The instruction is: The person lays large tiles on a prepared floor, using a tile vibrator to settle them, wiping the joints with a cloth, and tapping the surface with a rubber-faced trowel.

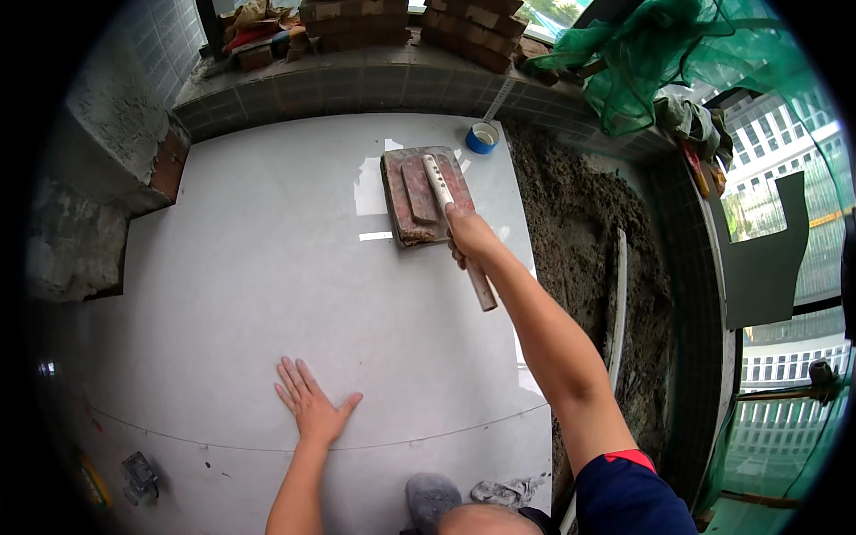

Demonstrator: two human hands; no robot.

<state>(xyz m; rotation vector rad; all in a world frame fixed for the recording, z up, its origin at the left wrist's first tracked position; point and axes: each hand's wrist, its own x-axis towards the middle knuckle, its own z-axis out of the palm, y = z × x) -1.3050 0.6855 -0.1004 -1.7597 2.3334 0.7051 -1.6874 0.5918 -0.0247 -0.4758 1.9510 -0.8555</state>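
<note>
Large pale floor tile (241,267) spreads out before me. My left hand (316,410) lies flat on it, fingers spread, close to the joint with small clips. My right hand (468,236) reaches ahead with its fingers wrapped round the pale pipe handle of a tamping mallet (428,196). The mallet has a broad, dirty, reddish rectangular head, and its handle has a row of holes. Its head is over the tile's far right part; I cannot tell whether it touches. White patches and strips show on the tile around it. A blue tape roll (482,138) sits beyond, near the far right corner.
Rough mortar (571,205) runs along the tile's right edge, with a long pale bar (618,303) on it. Bricks (357,22) are stacked on the far ledge. Green netting (660,62) hangs at right. A concrete column (116,152) stands left; a dark device (140,475) lies lower left.
</note>
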